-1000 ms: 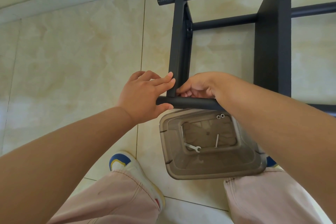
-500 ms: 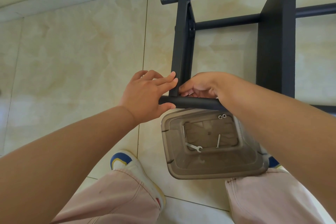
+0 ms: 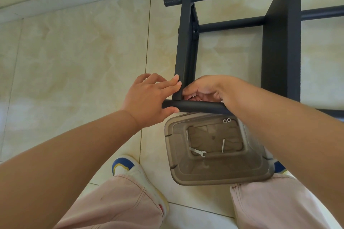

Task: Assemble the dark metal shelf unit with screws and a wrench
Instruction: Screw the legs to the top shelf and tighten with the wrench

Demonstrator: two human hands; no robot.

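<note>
Your left hand (image 3: pixel 149 98) braces the corner of the shelf frame (image 3: pixel 281 42): straight fingers press flat against the outer face of the upright (image 3: pixel 184 52) and the thumb hooks under the end of the near tube (image 3: pixel 197 106), so it steadies the joint more than it clamps it. Your right hand (image 3: pixel 202 90) sits just across the upright from the left, fingers curled in at the inner side of the same joint; they seem to be pinching or turning something small there, probably a screw, but the piece itself is hidden, so you cannot tell what it holds. The joint lies directly between your two hands. The upright runs away from you and the near tube runs across, left to right, under your right wrist. The right hand is the nearer one to the fastener's likely spot, on the inner face. Just below your right forearm, on the floor (image 3: pixel 74 52), the clear bin (image 3: pixel 219 173) holds the wrench (image 3: pixel 198 152), two long screws (image 3: pixel 223 145) and a pair of washers (image 3: pixel 226 120). To tighten, your right hand must drop back toward you into the bin, while the left holds the corner square.
</note>
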